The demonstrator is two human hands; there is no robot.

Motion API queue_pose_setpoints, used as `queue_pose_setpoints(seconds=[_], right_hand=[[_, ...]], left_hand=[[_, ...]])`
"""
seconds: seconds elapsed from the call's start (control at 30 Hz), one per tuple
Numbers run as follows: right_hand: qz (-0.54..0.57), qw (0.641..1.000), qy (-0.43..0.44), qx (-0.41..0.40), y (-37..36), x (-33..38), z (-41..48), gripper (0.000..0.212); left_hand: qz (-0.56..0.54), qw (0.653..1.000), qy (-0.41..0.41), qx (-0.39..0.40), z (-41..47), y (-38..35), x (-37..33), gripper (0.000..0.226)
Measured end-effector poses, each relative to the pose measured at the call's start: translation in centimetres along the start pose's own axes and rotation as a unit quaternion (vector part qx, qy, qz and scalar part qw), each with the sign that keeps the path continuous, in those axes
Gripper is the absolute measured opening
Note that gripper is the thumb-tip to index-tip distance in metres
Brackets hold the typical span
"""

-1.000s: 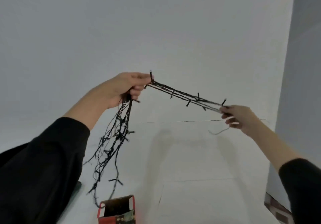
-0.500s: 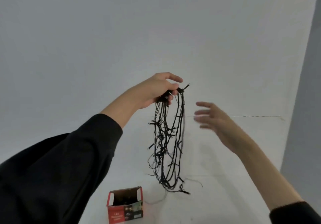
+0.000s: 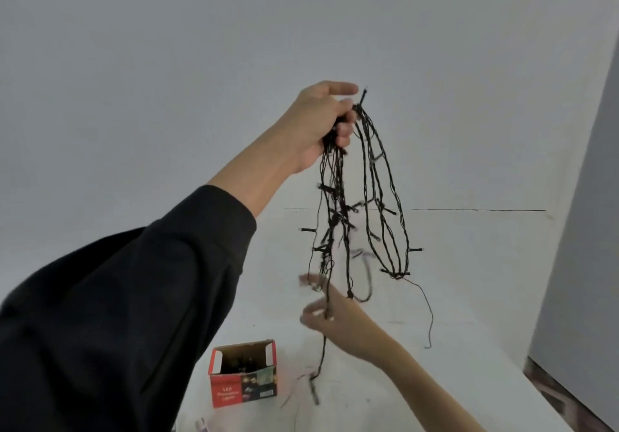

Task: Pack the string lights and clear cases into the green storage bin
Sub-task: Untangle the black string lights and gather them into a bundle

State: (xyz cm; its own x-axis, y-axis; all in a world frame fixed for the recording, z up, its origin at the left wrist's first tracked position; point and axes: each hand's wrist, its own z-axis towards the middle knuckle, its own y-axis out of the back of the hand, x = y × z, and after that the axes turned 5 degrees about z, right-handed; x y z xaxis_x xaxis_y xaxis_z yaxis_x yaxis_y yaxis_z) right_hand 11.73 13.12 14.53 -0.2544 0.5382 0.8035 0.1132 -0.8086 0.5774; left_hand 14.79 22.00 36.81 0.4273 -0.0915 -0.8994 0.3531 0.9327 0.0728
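**A:** Hand status?

**B:** My left hand (image 3: 320, 123) is up high, fingers (image 3: 345, 128) curled tight round the top of the string lights (image 3: 371, 177). The index finger sticks out straight above the bunch.

**A:** Where are the lights?

**B:** They hang from that fist in long dark loops over the white table (image 3: 475, 297). The right-hand loops hang clear of the table. One strand drops lower and its thick end lies on the table just right of the box (image 3: 243, 376). A thin loose wire trails off the right loop.

**A:** Right hand?

**B:** My right hand (image 3: 338, 319) is low under the bunch and motion-blurred. The fingers look apart, and the low strand crosses in front of the hand. I can't tell if I'm pinching it.

**A:** Box?

**B:** Red cardboard, upright with the top flaps open, dark inside. It stands toward the near side of the table, well away from the right edge, next to my left sleeve (image 3: 117, 314).
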Motion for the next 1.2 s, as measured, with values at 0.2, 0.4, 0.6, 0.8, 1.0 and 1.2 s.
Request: queue_pose_setpoints(seconds=[0.2,0.4,0.6,0.8,1.0,1.2], right_hand=[[-0.057,0.992,-0.058,0.096,1.7,-0.4,-2.5,0.062],[0.011,0.988,0.047,-0.15,8.1,6.9,-5.3,0.047],[0.152,0.946,0.115,-0.262,6.7,6.6,0.0,0.123],[0.255,0.935,0.073,-0.235,3.6,4.0,2.9,0.092],[0.225,0.949,-0.026,-0.221,2.1,-1.4,3.1,0.022],[0.141,0.965,-0.068,-0.212,5.1,-3.7,1.6,0.036]], left_hand=[[0.172,0.985,0.021,0.015,0.6,1.4,0.6,0.023],[0.232,0.97,0.048,0.056,0.5,1.1,2.4,0.023],[0.215,0.97,0.042,0.108,0.3,-0.4,2.3,0.025],[0.15,0.984,0.036,0.085,0.1,-0.6,2.2,0.024],[0.047,0.997,0.057,0.023,-0.6,1.6,2.7,0.03],[-0.009,0.99,0.138,-0.031,-4.2,5.7,7.8,0.024]])
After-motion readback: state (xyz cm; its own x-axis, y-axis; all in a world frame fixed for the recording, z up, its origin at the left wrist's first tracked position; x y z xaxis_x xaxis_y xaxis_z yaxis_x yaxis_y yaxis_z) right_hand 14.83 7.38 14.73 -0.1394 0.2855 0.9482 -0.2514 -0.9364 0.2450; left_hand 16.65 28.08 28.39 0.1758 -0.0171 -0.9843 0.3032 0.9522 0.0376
